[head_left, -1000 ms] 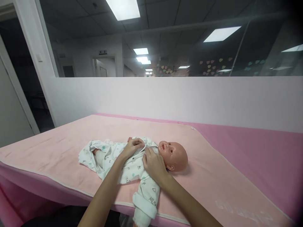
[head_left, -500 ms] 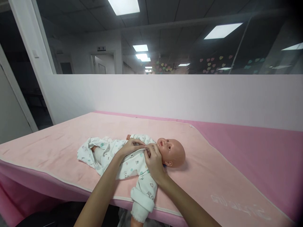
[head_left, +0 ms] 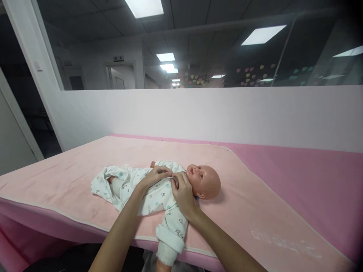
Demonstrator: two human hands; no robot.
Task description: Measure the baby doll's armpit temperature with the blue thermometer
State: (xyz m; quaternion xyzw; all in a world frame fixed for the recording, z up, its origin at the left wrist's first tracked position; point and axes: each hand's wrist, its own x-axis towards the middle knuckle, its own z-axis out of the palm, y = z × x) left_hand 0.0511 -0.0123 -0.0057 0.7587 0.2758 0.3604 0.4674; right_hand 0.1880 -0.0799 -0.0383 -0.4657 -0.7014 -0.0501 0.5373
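Across the lower half of the frame a pale pink terry towel (head_left: 85, 166) covers a deeper pink padded table (head_left: 312, 177), which runs back to a low white partition wall (head_left: 198, 113) with dark glass above it and ceiling light panels at the top. At upper left a white door frame (head_left: 34, 75) opens onto a dark room. In the centre of the frame a bald plastic baby doll (head_left: 204, 181) lies on its back on the towel, head toward the right, dressed in a white printed cotton romper (head_left: 153, 194). One sleeve hangs over the near table edge at bottom centre. Your left hand (head_left: 154, 176) and right hand (head_left: 183, 194) meet at the doll's chest just below the chin, fingers curled and pinching the romper's front edges together. Your forearms cross the doll's near side and hide part of the garment.
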